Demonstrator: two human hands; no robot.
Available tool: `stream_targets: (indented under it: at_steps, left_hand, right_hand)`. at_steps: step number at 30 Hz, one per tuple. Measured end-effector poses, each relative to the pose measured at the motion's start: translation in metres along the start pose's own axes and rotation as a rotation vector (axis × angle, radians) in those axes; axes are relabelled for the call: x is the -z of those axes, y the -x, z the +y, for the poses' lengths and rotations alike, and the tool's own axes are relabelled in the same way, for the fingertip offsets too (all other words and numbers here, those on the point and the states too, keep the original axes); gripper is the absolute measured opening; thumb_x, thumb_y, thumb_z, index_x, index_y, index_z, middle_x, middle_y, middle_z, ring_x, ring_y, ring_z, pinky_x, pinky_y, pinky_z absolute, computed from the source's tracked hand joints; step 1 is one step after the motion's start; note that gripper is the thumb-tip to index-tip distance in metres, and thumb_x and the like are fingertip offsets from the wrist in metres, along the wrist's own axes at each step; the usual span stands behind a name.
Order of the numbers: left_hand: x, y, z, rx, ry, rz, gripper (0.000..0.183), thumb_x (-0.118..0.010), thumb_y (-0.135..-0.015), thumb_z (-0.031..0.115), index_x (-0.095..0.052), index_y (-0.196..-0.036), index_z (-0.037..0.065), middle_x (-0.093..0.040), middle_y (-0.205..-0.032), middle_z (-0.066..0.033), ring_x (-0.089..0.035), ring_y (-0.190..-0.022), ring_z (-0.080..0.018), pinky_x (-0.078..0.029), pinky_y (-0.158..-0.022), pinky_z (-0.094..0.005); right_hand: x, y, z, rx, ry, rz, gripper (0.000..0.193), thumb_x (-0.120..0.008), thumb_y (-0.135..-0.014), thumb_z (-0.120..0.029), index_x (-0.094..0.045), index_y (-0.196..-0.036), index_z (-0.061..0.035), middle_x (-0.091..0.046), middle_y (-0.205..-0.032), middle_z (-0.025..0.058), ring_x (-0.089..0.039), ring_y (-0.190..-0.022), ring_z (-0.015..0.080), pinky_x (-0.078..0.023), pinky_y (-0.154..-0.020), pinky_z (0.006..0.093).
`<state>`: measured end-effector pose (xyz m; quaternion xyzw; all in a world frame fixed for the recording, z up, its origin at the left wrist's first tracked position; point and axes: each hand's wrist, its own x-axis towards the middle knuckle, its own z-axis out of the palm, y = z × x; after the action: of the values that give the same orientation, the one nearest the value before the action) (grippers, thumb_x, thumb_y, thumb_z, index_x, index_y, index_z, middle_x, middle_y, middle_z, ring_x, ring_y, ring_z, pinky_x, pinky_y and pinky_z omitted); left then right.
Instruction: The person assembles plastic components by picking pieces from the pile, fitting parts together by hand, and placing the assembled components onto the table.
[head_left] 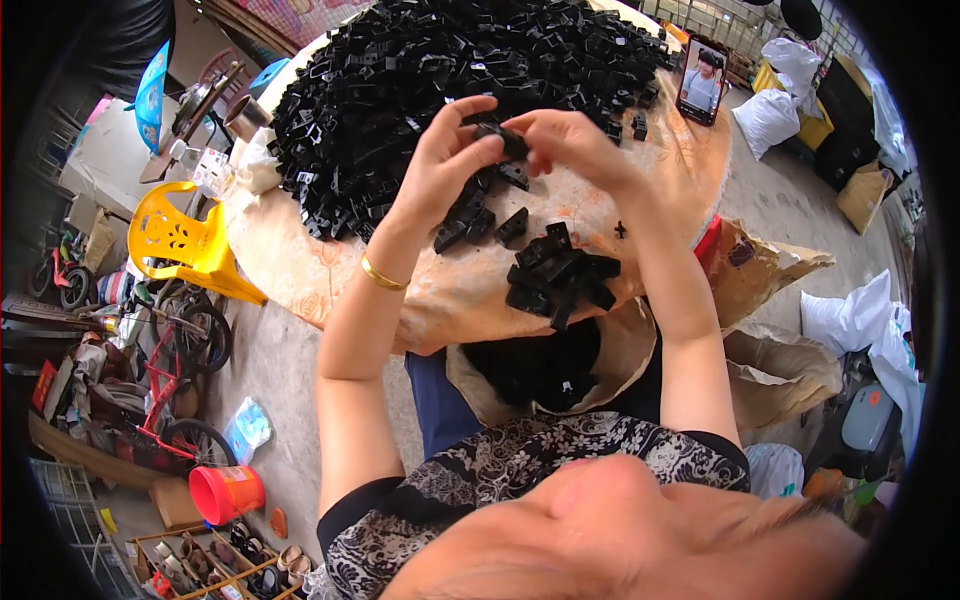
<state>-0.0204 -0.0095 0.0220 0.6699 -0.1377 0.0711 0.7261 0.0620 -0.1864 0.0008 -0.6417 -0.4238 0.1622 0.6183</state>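
Note:
Above the table, my left hand (445, 165) and my right hand (578, 145) meet around a small black plastic part (513, 144). The left thumb presses against the part, and the right fingertips pinch its other side; the fingers hide some of its shape. Behind the hands rises a large heap of similar black parts (400, 80). Nearer to me, a smaller pile of black parts (562, 275) lies on the orange patterned tablecloth (300, 265), with a few loose ones just beyond it. Below the table edge, an open paper sack (632, 352) holds more black parts.
A phone (703, 82) stands upright at the table's right edge. To the left are a yellow plastic chair (180, 235), a pink bicycle (160, 385) and a red bucket (226, 494). Brown paper sacks (775, 375) and white bags (768, 122) sit on the right.

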Motion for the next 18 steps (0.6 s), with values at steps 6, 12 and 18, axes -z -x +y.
stream_targets:
  at_steps: [6, 12, 18]
  left_hand:
    - [-0.014, 0.012, -0.002, 0.152, -0.601, -0.613, 0.030, -0.065, -0.078, 0.010, -0.056, -0.106, 0.003, -0.061, -0.089, -0.0063, -0.056, -0.081, -0.0113, -0.047, -0.074, -0.0257]
    - [-0.005, -0.002, -0.033, -0.455, -1.024, -0.288, 0.028, -0.062, -0.074, 0.006, -0.060, -0.101, 0.003, -0.060, -0.090, -0.0093, -0.052, -0.086, -0.0267, -0.044, -0.081, -0.0306]
    - [0.001, -0.008, -0.054, -0.337, -1.362, -0.311, 0.033, -0.063, -0.067, 0.004, -0.060, -0.100, 0.005, -0.061, -0.089, -0.0097, -0.051, -0.086, -0.0287, -0.043, -0.082, -0.0333]
  right_hand:
    - [0.057, 0.016, 0.023, -0.140, 0.953, 0.264, 0.024, -0.056, -0.082, -0.014, -0.062, -0.105, -0.0127, -0.061, -0.101, 0.0084, -0.060, -0.085, 0.0233, -0.048, -0.074, 0.0314]
    - [0.039, 0.013, -0.003, -0.577, 1.188, 0.124, 0.030, -0.055, -0.075, -0.002, -0.065, -0.101, -0.0132, -0.059, -0.107, 0.0101, -0.057, -0.099, 0.0255, -0.046, -0.084, 0.0345]
    - [0.054, 0.016, 0.013, -0.385, 0.923, -0.132, 0.027, -0.057, -0.072, -0.001, -0.066, -0.097, -0.0054, -0.065, -0.094, 0.0114, -0.062, -0.088, 0.0234, -0.049, -0.077, 0.0319]
